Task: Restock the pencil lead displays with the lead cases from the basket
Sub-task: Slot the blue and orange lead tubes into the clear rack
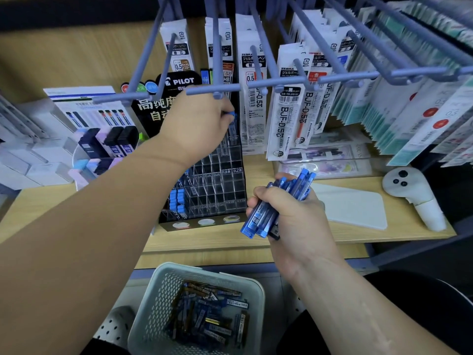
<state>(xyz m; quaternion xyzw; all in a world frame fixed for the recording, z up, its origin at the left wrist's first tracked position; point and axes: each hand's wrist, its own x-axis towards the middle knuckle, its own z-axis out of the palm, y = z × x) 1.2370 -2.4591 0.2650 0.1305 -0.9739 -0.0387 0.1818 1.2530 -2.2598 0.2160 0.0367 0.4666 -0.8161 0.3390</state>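
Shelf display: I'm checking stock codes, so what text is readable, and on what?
"PILOT": display header
"ZEBRA", "BJF-0.5": refill pack
"0.7HB": slot label
"0.5B", "0.7B": lower slot labels
Cases in basket: too blurred.

Left hand (197,124) and right hand (289,216) bare, forearms (89,226) bare right up to the frame edge, black trousers (399,298) over the knee, one pale grey clog (115,326) with round vent holes.
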